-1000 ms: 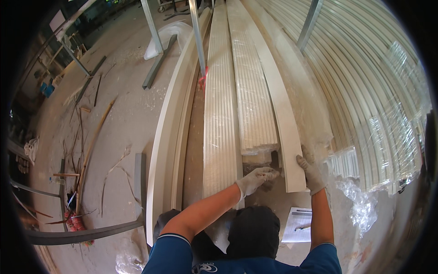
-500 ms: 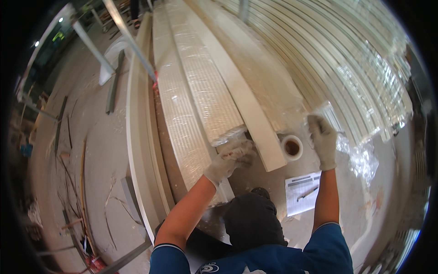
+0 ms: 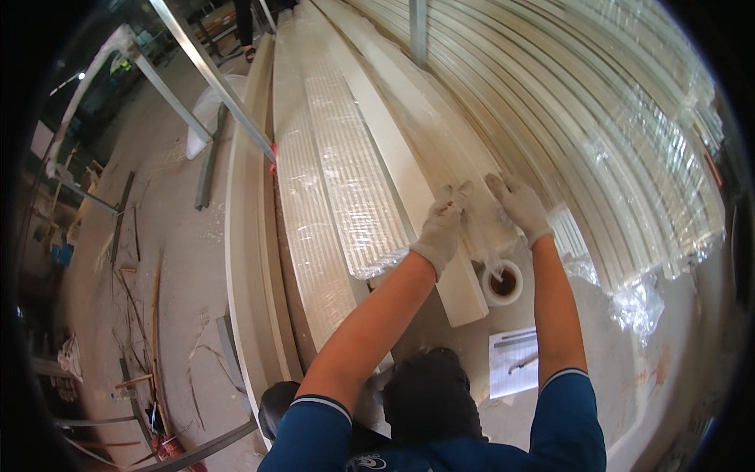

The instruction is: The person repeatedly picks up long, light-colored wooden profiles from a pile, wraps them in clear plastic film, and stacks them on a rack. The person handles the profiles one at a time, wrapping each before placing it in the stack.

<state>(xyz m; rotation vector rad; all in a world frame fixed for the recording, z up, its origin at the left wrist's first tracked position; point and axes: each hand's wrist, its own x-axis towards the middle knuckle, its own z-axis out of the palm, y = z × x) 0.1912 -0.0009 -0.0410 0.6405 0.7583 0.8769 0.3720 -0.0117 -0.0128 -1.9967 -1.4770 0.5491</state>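
Both my hands wear pale gloves and reach to the near end of a long cream bundle wrapped in clear plastic film [image 3: 481, 214]. My left hand [image 3: 443, 228] is closed at the film's left side, fingertips pinching it. On the right, my right hand [image 3: 521, 208] has its fingers bent onto the same film. A loose tail of film hangs between the hands toward a roll of tape [image 3: 502, 283] on the floor. Beneath my left wrist lies a long cream board [image 3: 460, 295], its near end sticking out past the bundle.
Wrapped ribbed panels [image 3: 362, 197] lie to the left, beside a long cream channel [image 3: 248, 259]. A large stack of long strips [image 3: 582, 165] fills the right. Near my right forearm are a paper sheet [image 3: 511, 381] with a pen and crumpled film [image 3: 635, 311]. A metal post [image 3: 212, 75] slants at upper left.
My left hand has moved from the ribbed panels up and right to the wrapped bundle. My right hand has come left onto the film, so the hands are now close together.
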